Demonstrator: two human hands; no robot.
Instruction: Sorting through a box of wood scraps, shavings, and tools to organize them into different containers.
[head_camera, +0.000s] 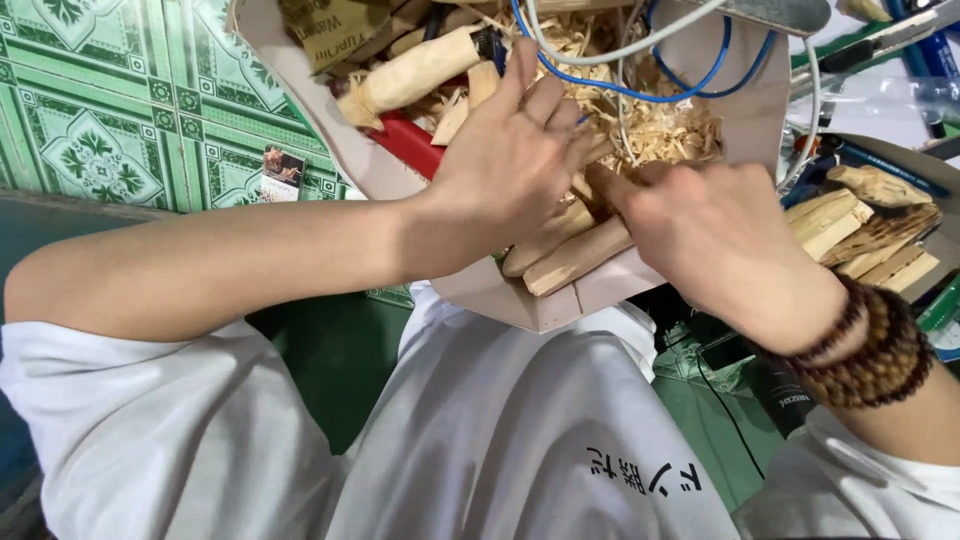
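A: Two hands meet over a pale cardboard box in the head view, frame centre. Agree?

B: Agreed. The left hand comes in from nine o'clock, fingers spread and flat, resting on the sticks and shavings inside the box.

A: And the right hand?

B: Enters from four o'clock, fingers curled toward the left one. It seems to pinch something near the upper end of a pale wooden stick, but the fingertips are hidden, so I cannot tell the grip for sure. Brown bead bracelets wrap its wrist.

A: Where does that stick lie?

B: Inside the box at its six o'clock corner, slanted, beside a second similar one.

A: Other contents?

B: Wood shavings at twelve o'clock of the hands, a thick carved wooden piece at eleven, a red handle just under it, blue wire and white cable looping over the shavings.

A: Outside the box?

B: More cut wood blocks at three o'clock; green patterned tiles at ten; a white shirt fills six.
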